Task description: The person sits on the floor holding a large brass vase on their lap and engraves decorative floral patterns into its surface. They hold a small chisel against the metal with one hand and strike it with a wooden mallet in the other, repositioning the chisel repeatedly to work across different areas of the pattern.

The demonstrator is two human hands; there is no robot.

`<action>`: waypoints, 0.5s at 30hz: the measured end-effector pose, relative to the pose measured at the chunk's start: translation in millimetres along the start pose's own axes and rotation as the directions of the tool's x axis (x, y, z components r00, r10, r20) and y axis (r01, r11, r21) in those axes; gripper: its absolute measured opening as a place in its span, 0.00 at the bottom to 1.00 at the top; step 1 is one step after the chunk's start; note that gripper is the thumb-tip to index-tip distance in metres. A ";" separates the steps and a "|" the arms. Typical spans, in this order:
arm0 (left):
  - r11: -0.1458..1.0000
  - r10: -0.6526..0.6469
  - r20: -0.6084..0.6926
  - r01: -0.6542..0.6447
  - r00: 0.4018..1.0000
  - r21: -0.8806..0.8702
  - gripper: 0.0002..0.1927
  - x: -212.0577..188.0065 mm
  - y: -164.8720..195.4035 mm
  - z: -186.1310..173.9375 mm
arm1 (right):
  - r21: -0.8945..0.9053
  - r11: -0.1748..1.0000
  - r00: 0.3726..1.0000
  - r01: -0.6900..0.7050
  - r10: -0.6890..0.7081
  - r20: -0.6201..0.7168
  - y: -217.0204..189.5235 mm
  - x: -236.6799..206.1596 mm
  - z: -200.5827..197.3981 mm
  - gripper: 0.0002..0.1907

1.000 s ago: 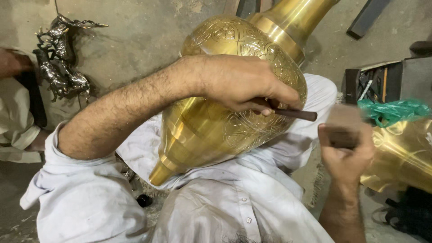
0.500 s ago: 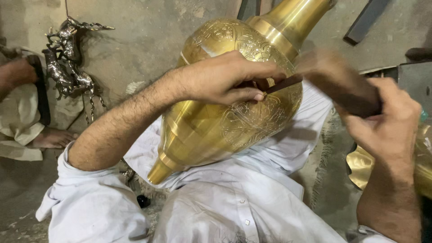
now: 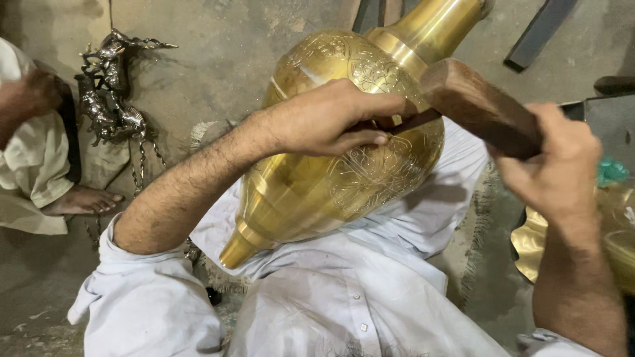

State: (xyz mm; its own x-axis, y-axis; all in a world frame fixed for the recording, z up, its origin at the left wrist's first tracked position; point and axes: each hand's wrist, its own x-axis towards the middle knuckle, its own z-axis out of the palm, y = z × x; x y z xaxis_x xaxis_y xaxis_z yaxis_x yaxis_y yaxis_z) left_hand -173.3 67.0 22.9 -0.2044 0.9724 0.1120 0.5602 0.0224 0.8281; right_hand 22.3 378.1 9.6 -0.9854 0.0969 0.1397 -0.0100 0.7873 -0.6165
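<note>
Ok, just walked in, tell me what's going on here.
A person in white clothes has a large engraved brass vase lying across the lap. The left hand rests on the vase and pinches a thin chisel against its patterned surface. The right hand grips a wooden mallet, its head right at the chisel's end. A dark metal horse figurine stands on the floor, and another person's bare foot shows at left.

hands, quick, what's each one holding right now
Left hand: closed on a chisel, resting on the brass vase.
Right hand: closed on a wooden mallet.
</note>
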 end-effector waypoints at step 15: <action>0.973 -0.185 -0.260 0.139 0.948 -0.184 0.23 -36.6 8.0 24.2 | 0.072 0.997 0.990 0.018 -0.027 0.135 -54.5 58.3 -36.7 0.21</action>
State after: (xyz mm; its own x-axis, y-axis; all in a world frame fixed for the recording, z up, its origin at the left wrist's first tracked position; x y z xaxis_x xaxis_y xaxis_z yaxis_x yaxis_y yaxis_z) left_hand -141.9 37.2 12.2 -0.5061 0.8571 0.0960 0.3687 0.1144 0.9225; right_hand -28.4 363.2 79.8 -0.9987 -0.0079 0.0506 -0.0397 0.7429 -0.6682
